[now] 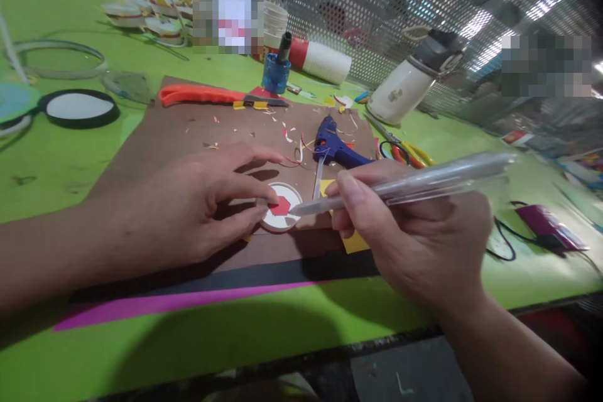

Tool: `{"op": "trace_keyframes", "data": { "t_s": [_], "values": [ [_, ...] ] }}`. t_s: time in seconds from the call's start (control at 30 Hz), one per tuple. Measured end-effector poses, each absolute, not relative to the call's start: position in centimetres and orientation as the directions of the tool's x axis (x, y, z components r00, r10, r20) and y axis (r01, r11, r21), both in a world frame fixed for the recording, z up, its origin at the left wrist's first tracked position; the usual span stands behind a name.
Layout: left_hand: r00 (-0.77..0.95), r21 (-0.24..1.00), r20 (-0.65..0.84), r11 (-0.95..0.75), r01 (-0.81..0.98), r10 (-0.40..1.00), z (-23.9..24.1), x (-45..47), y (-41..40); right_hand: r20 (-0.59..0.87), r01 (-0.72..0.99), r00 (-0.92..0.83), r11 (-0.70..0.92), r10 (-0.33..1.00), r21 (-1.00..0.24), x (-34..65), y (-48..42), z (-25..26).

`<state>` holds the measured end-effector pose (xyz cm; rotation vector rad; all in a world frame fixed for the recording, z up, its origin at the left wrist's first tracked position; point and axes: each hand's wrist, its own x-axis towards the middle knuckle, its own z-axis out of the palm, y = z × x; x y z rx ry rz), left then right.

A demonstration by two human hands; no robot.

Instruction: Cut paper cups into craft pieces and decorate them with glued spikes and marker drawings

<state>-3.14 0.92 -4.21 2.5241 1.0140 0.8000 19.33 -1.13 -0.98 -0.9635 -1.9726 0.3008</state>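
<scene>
On a brown board point(155, 144) lies a white round disc with a raised rim point(276, 223). A red hexagonal piece point(281, 206) sits on its middle. My left hand point(198, 201) comes in from the left, its index fingertip on the edge of the red piece and its thumb at the disc's rim, steadying the disc. Between the thumb and fingers of my right hand point(400, 232) is a clear-barrelled pen point(419, 181), its tip down at the disc beside the red piece. Whether the tip touches is too small to tell.
Behind my hands lie a blue glue gun point(336, 147), an orange-handled cutter point(202, 95) and paper scraps. Further back are a blue bottle point(276, 74), stacked paper cups point(325, 61) and a white flask point(400, 89). Yellow-handled scissors point(417, 154) lie right; a black-rimmed round piece point(80, 107) lies left.
</scene>
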Motion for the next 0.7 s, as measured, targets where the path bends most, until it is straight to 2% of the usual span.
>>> {"op": "trace_keyframes", "data": {
  "t_s": [0.3, 0.7],
  "values": [
    [0.601, 0.453, 0.408, -0.724, 0.520, 0.687, -4.10, -3.13, 0.86, 0.573, 0.434, -0.356, 0.673, 0.738, -0.598, 18.75, -1.20, -1.13],
    [0.596, 0.470, 0.398, -0.713, 0.520, 0.697, -4.04, -3.14, 0.93, 0.569, 0.409, -0.386, 0.688, 0.726, -0.599, 18.57, -1.12, -1.06]
  ]
}}
